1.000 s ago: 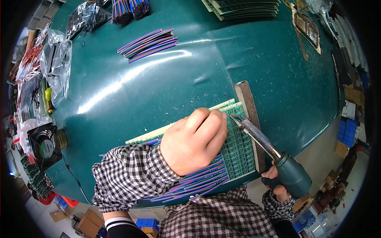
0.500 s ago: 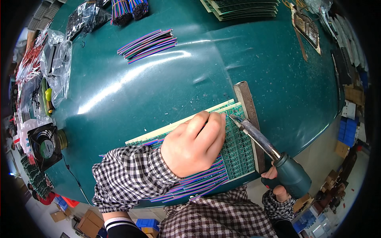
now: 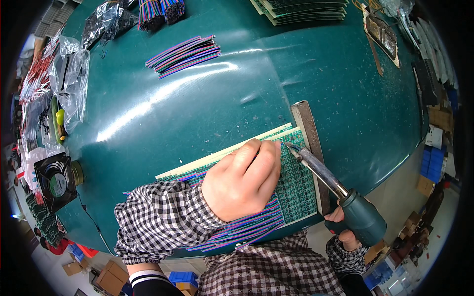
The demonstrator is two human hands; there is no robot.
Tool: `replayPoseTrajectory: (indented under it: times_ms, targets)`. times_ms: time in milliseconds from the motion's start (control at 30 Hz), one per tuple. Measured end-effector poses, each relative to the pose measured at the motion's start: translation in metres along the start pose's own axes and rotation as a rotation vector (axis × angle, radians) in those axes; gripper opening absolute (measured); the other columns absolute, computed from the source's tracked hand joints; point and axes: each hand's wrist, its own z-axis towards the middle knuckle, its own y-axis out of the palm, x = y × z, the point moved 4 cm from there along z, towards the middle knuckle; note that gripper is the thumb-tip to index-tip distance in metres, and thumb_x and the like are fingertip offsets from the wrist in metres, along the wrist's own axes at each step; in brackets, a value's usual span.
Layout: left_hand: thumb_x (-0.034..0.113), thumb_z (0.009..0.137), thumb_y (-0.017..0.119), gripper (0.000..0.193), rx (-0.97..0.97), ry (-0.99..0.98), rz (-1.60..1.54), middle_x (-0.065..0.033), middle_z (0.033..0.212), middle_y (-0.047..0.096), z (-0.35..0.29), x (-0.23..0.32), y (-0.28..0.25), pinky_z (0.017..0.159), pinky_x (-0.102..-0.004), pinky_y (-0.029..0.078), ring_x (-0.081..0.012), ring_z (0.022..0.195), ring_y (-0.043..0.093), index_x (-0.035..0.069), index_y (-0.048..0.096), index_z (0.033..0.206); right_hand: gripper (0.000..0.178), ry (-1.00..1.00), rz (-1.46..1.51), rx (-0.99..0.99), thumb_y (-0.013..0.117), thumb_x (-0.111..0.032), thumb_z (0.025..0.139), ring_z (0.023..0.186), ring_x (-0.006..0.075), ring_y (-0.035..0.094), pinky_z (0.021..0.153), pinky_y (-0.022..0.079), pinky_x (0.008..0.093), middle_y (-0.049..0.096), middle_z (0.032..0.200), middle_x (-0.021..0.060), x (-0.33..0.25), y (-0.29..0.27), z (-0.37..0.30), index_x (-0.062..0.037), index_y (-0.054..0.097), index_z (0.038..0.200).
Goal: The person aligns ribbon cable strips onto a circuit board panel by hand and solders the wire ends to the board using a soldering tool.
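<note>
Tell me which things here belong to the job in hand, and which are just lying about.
Seems part of the job:
circuit boards
coloured wires lying over them
green-handled soldering iron
brown bar at their right edge
loose wires and far board stack, probably

Apparently just lying about:
black fan
clear plastic bag
cardboard box

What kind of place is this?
Probably an electronics assembly workshop: there's a soldering iron with its tip over green circuit boards, plus a pile of cut multicoloured wires farther back.
</note>
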Motion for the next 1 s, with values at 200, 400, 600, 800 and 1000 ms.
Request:
replayPoseTrajectory:
  times_ms: [200,400,600,800,1000]
  targets:
    - [0.009,0.079,0.072,0.033,0.001,-0.002,0.007,-0.0122,0.106,0.067,-0.001,0.001,-0.001,0.078,-0.0291,0.056,-0.0246,0.1,0.067,-0.008,0.073,0.107,0.065,0.005,-0.02,0.009,0.074,-0.077,0.077,0.071,0.022,0.068,0.071,0.056,0.0384,0.076,0.081,-0.0001,0.0,0.001,-0.002,-0.0144,0.083,0.091]
    - [0.008,0.078,0.072,0.032,0.005,-0.003,0.0,-0.0125,0.106,0.067,-0.001,0.001,-0.001,0.079,-0.0294,0.057,-0.0249,0.1,0.066,-0.008,0.073,0.106,0.075,0.023,0.037,0.004,0.073,-0.075,0.082,0.076,0.02,0.072,0.076,0.057,0.0388,0.077,0.083,0.0021,0.01,-0.004,-0.01,-0.0017,0.078,0.098]
    - [0.009,0.077,0.071,0.033,0.001,0.001,-0.002,-0.0127,0.107,0.067,0.001,0.0,0.0,0.079,-0.0294,0.057,-0.025,0.101,0.066,-0.008,0.073,0.105,0.095,0.12,0.492,-0.034,0.085,-0.063,0.079,0.082,0.0226,0.069,0.083,0.062,0.0424,0.067,0.09,0.0068,0.027,-0.005,-0.009,0.0107,0.055,0.131]
    - [0.009,0.075,0.069,0.041,-0.031,0.009,-0.009,-0.0139,0.109,0.066,0.002,0.001,-0.008,0.08,-0.0319,0.058,-0.0258,0.099,0.066,-0.009,0.072,0.112,0.093,0.029,0.746,-0.055,0.073,-0.062,0.092,0.081,0.0217,0.065,0.07,0.066,0.0392,0.058,0.085,0.0065,0.024,-0.003,0.01,0.0144,0.046,0.137]
    - [-0.006,0.073,0.076,0.05,-0.027,-0.283,-0.354,-0.0155,0.116,0.068,-0.002,-0.015,-0.052,0.086,-0.0396,0.06,-0.0321,0.104,0.07,0.004,0.075,0.122,0.076,-0.077,1.202,0.044,0.047,-0.069,0.104,0.067,0.0146,0.056,0.047,0.059,0.0285,0.052,0.076,0.0046,0.063,-0.013,0.07,0.0059,0.051,0.119]
